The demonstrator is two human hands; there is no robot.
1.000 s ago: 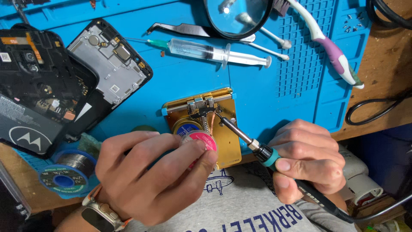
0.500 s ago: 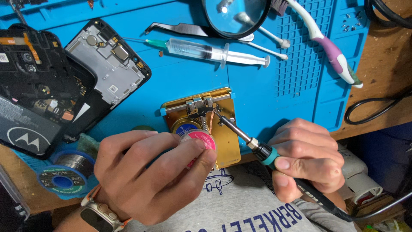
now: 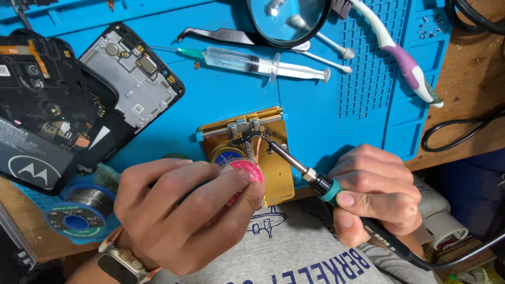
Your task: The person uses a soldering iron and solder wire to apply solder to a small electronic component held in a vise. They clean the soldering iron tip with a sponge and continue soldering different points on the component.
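Across the wooden tabletop (image 3: 476, 110) lies a large blue silicone work mat (image 3: 226, 97), and it carries nearly everything. At its left edge sits an opened black smartphone with its grey inner frame exposed (image 3: 79, 100). A round black-rimmed magnifying glass (image 3: 288, 18) rests at the top, with a clear plastic syringe with a green needle hub (image 3: 247, 61) just below it and a white and purple toothbrush (image 3: 402, 55) to the right. A blue spool of silver solder wire (image 3: 79, 213) sits near the mat's lower left corner.

Near the middle stands a gold metal board holder (image 3: 273, 158), its small clamp at the top pinching a tiny part too small to identify. The left hand (image 3: 179, 215) is closed, fingers pinching a round pink reel of copper desoldering braid (image 3: 246, 172), whose strand runs up to the clamp. The right hand (image 3: 376, 192) is wrapped firmly, pen-like, around a soldering iron with a teal collar and black handle (image 3: 321, 184), whose tip touches the braid right at the clamp.

Compared with a second ago, hardly anything has moved: both hands keep the same grip, the iron tip has stayed on the same spot, and the left hand has shifted only slightly. That steadiness suggests heat is being held on the joint, with the braid pressed in place.
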